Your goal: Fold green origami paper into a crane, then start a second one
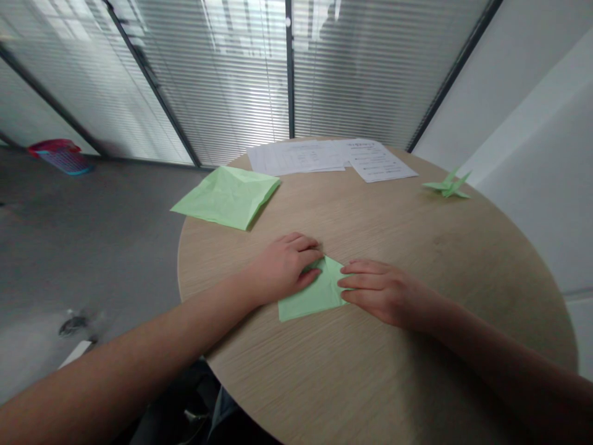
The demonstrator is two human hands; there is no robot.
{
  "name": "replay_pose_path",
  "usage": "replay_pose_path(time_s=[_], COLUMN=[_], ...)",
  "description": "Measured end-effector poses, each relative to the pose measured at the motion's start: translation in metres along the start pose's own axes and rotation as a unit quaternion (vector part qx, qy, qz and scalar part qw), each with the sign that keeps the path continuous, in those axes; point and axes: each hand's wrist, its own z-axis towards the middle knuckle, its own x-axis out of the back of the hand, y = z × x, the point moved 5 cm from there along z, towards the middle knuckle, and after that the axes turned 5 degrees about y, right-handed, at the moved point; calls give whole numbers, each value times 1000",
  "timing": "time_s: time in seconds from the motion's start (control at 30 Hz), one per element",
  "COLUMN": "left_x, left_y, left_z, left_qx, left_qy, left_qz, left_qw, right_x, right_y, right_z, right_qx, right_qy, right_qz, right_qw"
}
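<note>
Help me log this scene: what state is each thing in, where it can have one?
Small green paper: creased, lying on the table
Left hand: over its left part, fingers bent
Right hand: fingertips at its right side
Large green paper: creased, left corner overhanging the table
Green paper figure: folded, points spread
White sheets: flat, overlapping
Blinds: lowered
Basket: contents can't be told

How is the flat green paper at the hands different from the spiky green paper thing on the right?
The flat, light-green paper piece lies low, while the spiky, light-green paper figure has thin points sticking up and out. The left hand and right hand touch the flat piece; neither touches the spiky figure. Both are light-green paper and sit on the round, light-brown table.
</note>
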Motion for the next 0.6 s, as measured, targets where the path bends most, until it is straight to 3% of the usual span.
replay_pose_path(time_s=[0.4, 0.5, 0.6], left_x=[2, 1, -4], left_y=[2, 8, 15], left_z=[0, 0, 0], left_qx=[-7, -60, -137], left_qy=[15, 28, 5], left_qz=[16, 19, 21], left_qw=[1000, 998, 990], right_x=[1, 1, 3], right_y=[-2, -2, -2], right_z=[3, 5, 6], right_qx=[1, 1, 5], right_qy=[4, 10, 16], right_qz=[-7, -5, 0], right_qw=[1000, 1000, 1000])
